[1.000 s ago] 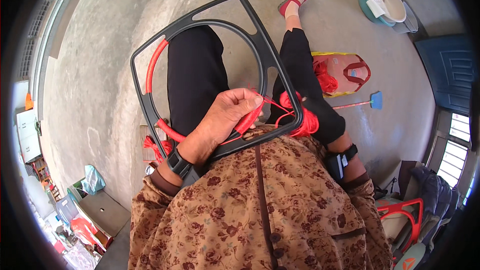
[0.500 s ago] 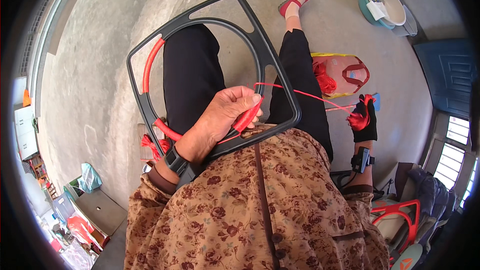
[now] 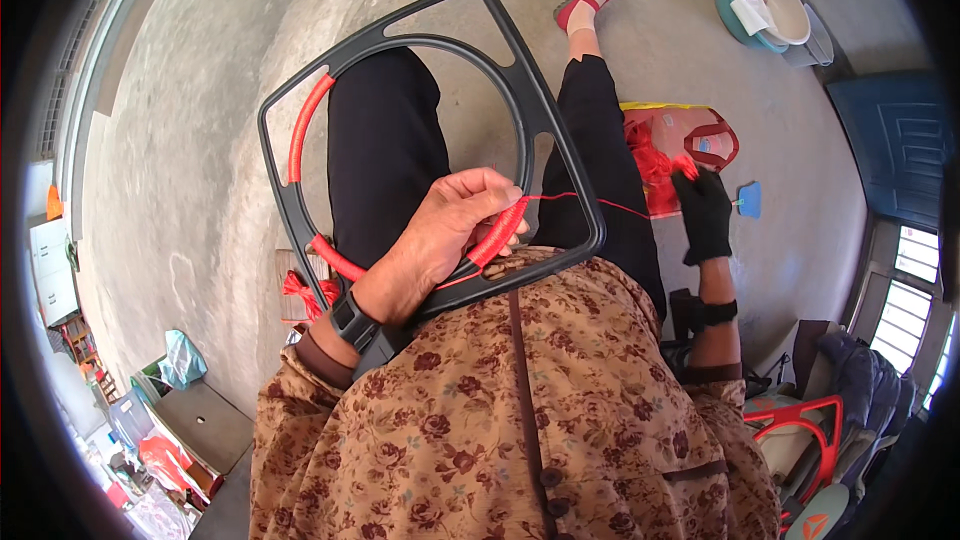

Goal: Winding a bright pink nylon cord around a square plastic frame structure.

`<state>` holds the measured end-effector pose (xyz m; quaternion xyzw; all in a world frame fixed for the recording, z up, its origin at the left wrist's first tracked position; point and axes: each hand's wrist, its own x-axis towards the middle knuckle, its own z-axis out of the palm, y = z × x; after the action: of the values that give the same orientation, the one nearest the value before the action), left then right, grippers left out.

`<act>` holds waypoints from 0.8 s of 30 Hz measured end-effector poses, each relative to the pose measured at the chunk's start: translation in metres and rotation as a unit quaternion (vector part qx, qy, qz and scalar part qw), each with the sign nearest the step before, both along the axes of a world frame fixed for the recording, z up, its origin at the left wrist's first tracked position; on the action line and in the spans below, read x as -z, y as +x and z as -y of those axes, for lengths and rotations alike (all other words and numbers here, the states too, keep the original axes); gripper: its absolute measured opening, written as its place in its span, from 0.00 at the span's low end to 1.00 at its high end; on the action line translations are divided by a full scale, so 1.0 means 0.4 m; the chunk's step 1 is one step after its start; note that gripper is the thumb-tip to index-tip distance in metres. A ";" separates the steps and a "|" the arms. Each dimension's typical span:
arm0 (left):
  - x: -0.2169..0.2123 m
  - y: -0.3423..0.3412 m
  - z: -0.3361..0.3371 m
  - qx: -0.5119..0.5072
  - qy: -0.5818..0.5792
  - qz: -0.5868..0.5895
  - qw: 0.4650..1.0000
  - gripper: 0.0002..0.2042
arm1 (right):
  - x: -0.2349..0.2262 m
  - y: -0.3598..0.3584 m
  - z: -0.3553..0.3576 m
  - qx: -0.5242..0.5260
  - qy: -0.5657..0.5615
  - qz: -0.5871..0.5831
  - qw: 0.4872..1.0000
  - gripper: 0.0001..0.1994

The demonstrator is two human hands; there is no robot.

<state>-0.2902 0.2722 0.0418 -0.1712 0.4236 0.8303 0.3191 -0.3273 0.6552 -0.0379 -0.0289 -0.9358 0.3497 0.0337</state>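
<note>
A black square frame [image 3: 527, 90] with a round inner ring rests across my lap, tilted. Red cord is wound round parts of the ring: an upper-left stretch [image 3: 309, 125], a short lower-left one, and a stretch [image 3: 500, 237] by my left hand. My left hand [image 3: 450, 220] is bare and pinches the ring at that last winding, thumb on top. From there a thin red cord [image 3: 622, 206] runs rightward to my right hand [image 3: 706, 212]. That hand wears a black glove and is closed on a red bunch of cord [image 3: 685, 168], slightly blurred, beside the bag.
A pink bag [image 3: 716, 136] with yellow edging holds more red cord and lies right of my leg. Another red cord bundle [image 3: 304, 292] is left of my lap. Basins [image 3: 738, 15] and a cardboard box stand far right. A red-framed seat [image 3: 832, 430] is near right.
My right hand has swung up and left toward the bag with the cord. The cord now leaves the ring lower, beside my left fingertips. My left hand stays on the ring.
</note>
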 end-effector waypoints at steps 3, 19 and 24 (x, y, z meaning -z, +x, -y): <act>-0.006 0.007 -0.008 0.021 0.017 0.006 1.000 0.07 | -0.057 -0.070 0.196 -0.034 -0.177 -0.035 0.983 0.12; 0.013 0.016 -0.029 -0.017 0.028 -0.004 0.999 0.08 | -0.212 -0.055 0.429 -0.204 -0.635 0.323 0.671 0.10; 0.026 0.011 -0.019 0.005 0.016 -0.015 1.000 0.07 | -0.132 -0.026 0.378 -0.329 -0.388 0.111 0.854 0.18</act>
<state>-0.2858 0.2798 0.0316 -0.1514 0.4158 0.8378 0.3198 -0.3378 0.5039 0.0149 0.2311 -0.6764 0.6697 -0.2016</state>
